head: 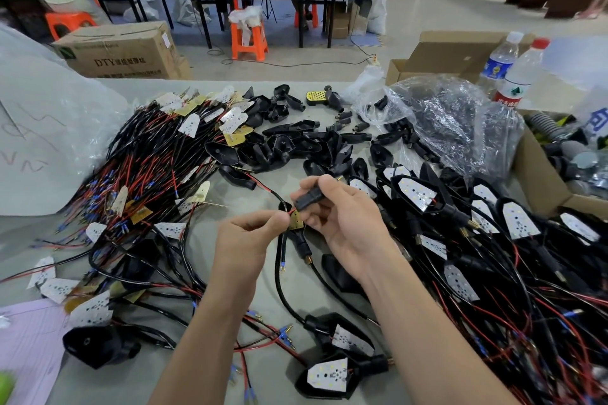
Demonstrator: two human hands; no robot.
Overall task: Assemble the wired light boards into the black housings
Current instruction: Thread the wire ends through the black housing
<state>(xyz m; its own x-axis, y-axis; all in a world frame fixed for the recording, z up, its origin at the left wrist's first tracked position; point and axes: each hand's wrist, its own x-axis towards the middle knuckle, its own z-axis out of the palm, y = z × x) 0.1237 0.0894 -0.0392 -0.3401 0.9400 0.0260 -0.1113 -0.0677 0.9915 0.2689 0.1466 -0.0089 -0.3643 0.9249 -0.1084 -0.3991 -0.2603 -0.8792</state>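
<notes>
Centrally, one black housing (307, 200) is gripped in the right hand (342, 219), whose fingers are curled round it, and is held up over the tabletop (108, 385). Its long axis is seen to run from lower left to upper right. The narrow stem end is pointed up and away, and the wider end is turned down toward the left hand (246, 237).

- Light board (296, 222): yellowish side shown, set just below and left of the housing. Whether the two touch cannot be told. Its wired edge is pinched between thumb and forefinger of the left hand.
- Wire (273, 191): red and black, arced away up and left of the housing.
- Nearer hand: the left is judged nearer the board. The coming move is judged to turn on the board being lined up with the housing's wide end and pressed in along that slanted axis.
- Left of the housing: a pile of wired boards (148, 158).
- Beyond the housing: empty housings (289, 141), heaped.
- Right of the housing: finished units (493, 233), crowded close beside the right wrist.
- Below the housing: a strip of tabletop crossed by loose leads. Little open room is offered, so snagging is judged likely.
</notes>
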